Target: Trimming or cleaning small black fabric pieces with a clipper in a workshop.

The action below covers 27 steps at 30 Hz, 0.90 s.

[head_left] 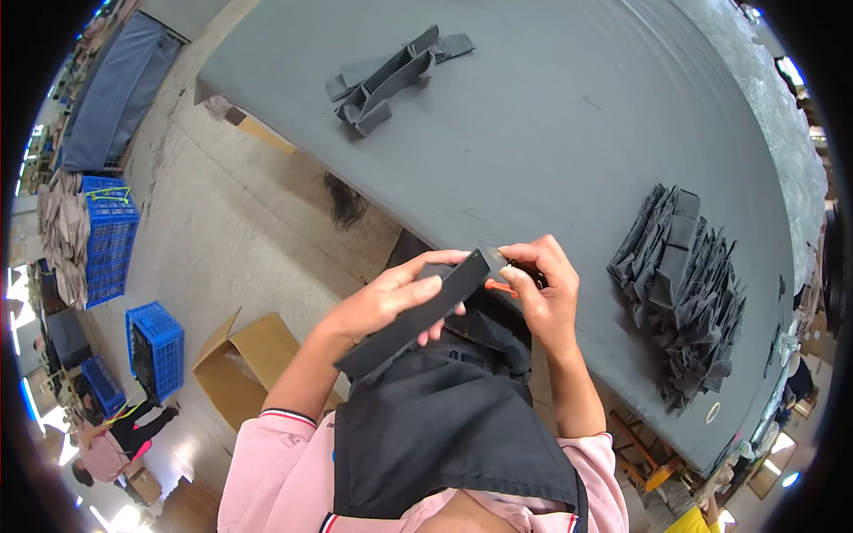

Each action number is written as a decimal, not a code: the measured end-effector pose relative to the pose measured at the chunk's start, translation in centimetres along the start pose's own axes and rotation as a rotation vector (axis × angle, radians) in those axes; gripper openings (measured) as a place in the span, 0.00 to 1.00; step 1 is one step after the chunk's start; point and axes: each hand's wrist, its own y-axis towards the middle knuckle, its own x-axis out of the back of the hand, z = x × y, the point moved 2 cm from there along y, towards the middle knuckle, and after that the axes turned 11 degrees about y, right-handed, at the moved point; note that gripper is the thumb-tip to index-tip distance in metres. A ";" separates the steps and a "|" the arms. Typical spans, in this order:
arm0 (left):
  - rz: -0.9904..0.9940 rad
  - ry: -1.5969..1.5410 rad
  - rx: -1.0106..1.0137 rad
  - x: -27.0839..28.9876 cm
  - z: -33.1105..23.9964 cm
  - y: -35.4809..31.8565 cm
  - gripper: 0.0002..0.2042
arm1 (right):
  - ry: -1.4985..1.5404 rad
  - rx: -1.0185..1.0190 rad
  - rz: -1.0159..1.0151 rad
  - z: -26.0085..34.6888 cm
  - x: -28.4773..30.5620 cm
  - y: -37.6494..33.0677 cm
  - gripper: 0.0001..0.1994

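Note:
My left hand (382,300) is closed around a long, flat black fabric piece (422,322), thumb on top and fingertips showing beneath. The piece slants from near my apron up to the table's edge. At its upper end, my right hand (553,293) is closed in a pinch, fingertips against the corner. An orange-ended small tool (502,287) pokes out from my right fingers; the rest of it is hidden, so its kind is unclear. A large heap of black fabric pieces (680,293) lies on the table to the right. A few similar folded pieces (391,84) lie at the far left.
The grey-covered table (533,133) spans ahead and right, its near edge just past my hands. On the floor at left stand an open cardboard box (249,364) and blue crates (155,351). A person (111,449) is at lower left. A wooden stool (653,466) stands at lower right.

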 end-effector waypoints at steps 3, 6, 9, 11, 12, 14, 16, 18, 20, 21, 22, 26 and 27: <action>-0.297 0.645 -0.205 0.0 0.0 0.5 0.21 | 0.154 -0.115 -0.073 -0.6 0.5 -0.7 0.08; -0.562 1.140 -0.417 -0.8 -0.9 0.3 0.21 | 0.276 -0.199 -0.091 -1.3 0.4 -1.2 0.08; -0.607 1.289 -0.449 -1.2 -1.0 0.3 0.23 | 0.271 -0.242 -0.041 -1.4 0.4 -1.0 0.07; -0.628 1.362 -0.485 -1.3 -0.9 0.3 0.25 | 0.220 -0.262 -0.013 -1.5 0.4 -0.9 0.08; -0.630 1.364 -0.486 -1.2 -0.9 0.3 0.25 | 0.351 -0.336 -0.011 -1.9 0.5 -1.0 0.07; -0.646 1.399 -0.500 -1.1 -0.7 0.4 0.27 | 0.482 -0.408 -0.008 -2.4 0.5 -1.2 0.07; -0.706 1.381 -0.528 -1.2 -0.6 0.7 0.28 | 0.617 -0.422 -0.222 -2.8 0.4 -1.7 0.09; -0.760 1.360 -0.558 -1.6 -0.3 1.5 0.29 | 0.589 -0.399 -0.186 -1.8 -0.7 -0.9 0.08; -0.708 1.151 -0.563 -2.0 -0.2 2.6 0.37 | 0.516 -0.511 -0.057 -2.2 -2.0 0.5 0.07; -0.597 1.010 -0.507 -2.3 -0.8 2.7 0.41 | 0.706 -0.492 -0.148 -2.4 -3.2 1.5 0.06; -0.595 1.012 -0.513 -2.1 -0.7 2.6 0.41 | 0.772 -0.542 -0.164 -1.7 -2.9 1.8 0.05; -0.193 0.076 -0.417 -0.1 1.3 2.2 0.37 | 0.710 -0.611 -0.059 -4.1 -1.7 1.7 0.05; -0.116 -0.013 -0.225 0.0 1.6 2.4 0.32 | 0.693 -0.650 -0.005 -4.3 -1.9 1.9 0.07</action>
